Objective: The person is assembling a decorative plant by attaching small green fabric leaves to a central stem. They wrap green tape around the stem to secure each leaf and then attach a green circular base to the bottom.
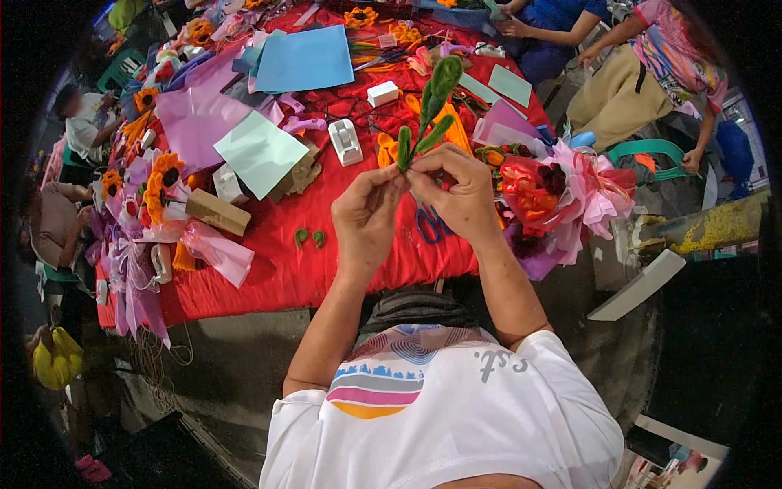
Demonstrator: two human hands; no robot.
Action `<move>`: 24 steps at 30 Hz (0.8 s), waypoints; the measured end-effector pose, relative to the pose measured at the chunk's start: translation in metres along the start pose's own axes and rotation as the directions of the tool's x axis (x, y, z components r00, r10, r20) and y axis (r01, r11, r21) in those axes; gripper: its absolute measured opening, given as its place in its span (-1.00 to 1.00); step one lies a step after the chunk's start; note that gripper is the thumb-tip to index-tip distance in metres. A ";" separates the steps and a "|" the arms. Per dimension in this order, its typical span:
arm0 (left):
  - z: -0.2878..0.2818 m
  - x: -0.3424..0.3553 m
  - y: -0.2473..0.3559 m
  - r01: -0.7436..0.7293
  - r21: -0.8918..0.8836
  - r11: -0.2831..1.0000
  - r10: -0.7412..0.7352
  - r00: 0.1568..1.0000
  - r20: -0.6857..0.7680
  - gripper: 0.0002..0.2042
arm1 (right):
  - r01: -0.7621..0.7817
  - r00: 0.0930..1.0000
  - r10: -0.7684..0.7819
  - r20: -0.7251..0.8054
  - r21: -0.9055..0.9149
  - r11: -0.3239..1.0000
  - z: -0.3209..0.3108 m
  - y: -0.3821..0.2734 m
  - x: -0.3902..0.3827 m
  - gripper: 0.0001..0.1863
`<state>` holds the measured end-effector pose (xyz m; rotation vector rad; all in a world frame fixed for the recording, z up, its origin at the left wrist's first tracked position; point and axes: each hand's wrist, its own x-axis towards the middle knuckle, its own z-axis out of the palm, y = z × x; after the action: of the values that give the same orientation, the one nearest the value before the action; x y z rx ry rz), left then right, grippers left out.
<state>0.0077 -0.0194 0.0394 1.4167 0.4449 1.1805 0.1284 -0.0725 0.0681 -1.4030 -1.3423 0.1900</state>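
From here I see the left hand (368,210) and right hand (458,189) pinching a fuzzy green stem (432,104) above the red-covered bench (273,281), where two small green curls (318,239) lie.

Fingers (448,161) pinch a green sprig (438,94) — over red cloth (273,281)

We look through a wide fisheye on the head of the person (472,432), just outside the near edge of the red table (277,273). We face down and forward, close to it, seeing past its far side.
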 end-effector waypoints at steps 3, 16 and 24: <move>0.002 0.000 -0.001 -0.005 -0.004 1.000 0.005 0.999 -0.038 -0.86 | -0.028 1.000 0.028 -0.004 0.051 0.998 0.000 0.000 0.001 -0.94; 0.005 0.004 0.000 0.088 -0.164 0.983 -0.107 0.989 -0.106 -0.84 | -0.055 0.998 0.055 0.003 0.024 0.998 0.001 -0.003 0.000 -0.90; 0.004 0.003 -0.001 0.105 -0.150 0.983 -0.113 0.993 -0.042 -0.84 | -0.102 0.995 0.099 0.033 0.096 0.990 -0.002 0.008 0.001 -0.89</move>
<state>0.0124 -0.0192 0.0405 1.2230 0.4555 1.1386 0.1352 -0.0707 0.0640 -1.3908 -1.2685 0.3392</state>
